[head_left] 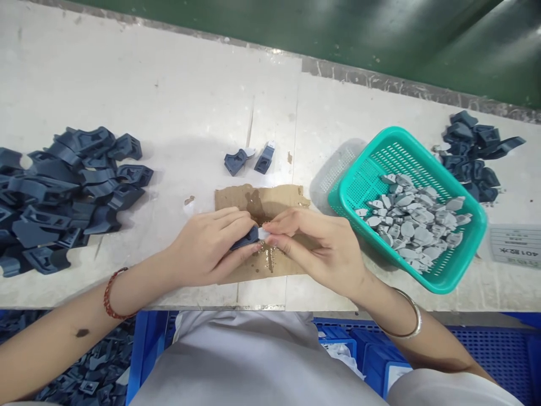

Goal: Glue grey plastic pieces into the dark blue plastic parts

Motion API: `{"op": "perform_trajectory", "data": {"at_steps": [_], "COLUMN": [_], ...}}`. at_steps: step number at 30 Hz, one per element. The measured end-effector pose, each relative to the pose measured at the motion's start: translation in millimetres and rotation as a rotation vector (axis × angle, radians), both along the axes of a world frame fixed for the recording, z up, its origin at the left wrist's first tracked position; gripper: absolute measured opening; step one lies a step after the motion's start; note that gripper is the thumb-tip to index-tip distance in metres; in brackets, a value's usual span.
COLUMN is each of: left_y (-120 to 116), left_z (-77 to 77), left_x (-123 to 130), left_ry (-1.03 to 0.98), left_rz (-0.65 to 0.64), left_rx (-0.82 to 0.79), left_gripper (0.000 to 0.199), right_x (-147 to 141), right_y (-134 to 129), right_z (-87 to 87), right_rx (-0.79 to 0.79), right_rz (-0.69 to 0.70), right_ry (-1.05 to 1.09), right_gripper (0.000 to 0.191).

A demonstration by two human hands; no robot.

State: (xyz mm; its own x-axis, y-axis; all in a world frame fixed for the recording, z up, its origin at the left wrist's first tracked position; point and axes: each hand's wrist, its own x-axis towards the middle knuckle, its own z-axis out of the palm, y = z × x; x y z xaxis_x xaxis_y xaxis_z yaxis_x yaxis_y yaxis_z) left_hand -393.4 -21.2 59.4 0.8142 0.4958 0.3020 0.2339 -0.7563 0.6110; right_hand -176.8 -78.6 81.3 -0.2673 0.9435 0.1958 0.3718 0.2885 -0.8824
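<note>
Over a brown cardboard piece (pixel 291 194) with wet, shiny stains, my two hands meet. My left hand (pixel 215 242) is closed around a dark blue plastic part (pixel 245 239). Between the thumb and fingertips of my right hand (pixel 323 242) is a small light grey piece (pixel 262 233), held against the end of the blue part. Whether the two are joined, I cannot tell. Just beyond the cardboard lie two dark blue parts, one on the left (pixel 235 162) and one on the right (pixel 264 158), each with a light tip at one end.
A large pile of dark blue parts (pixel 63 192) covers the left side. On the right stands a green basket (pixel 344 197) holding many light grey pieces (pixel 418 220). Behind it is a smaller blue pile (pixel 475 149). A labelled box (pixel 515 245) sits at the right edge. Blue crates (pixel 376 355) are below the table.
</note>
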Motion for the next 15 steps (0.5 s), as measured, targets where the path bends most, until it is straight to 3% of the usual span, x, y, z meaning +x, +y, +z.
{"op": "perform_trajectory", "data": {"at_steps": [6,11,13,15], "left_y": [-0.9,5.8,10.6,15.1], "left_z": [-1.9,1.9,3.3,2.7], "left_x": [0.3,-3.3,-7.4,-11.1], "left_ry": [-0.056,-0.072,-0.013,0.028], "left_rz": [0.023,0.097,0.194,0.314], "left_rx": [0.143,0.284,0.216,0.101], "left_gripper": [0.015,0.017,0.025,0.030], "right_x": [-4.9,3.9,14.6,29.7], "right_y": [-1.7,-0.7,-1.5,-1.7], "right_z": [0.9,18.4,27.8,34.0], "right_rx": [0.079,0.197,0.200,0.173], "right_rz": [-0.005,-0.001,-0.167,-0.443], "right_ry": [0.042,-0.047,-0.148,-0.304], "right_gripper": [0.008,0.011,0.012,0.015]}}
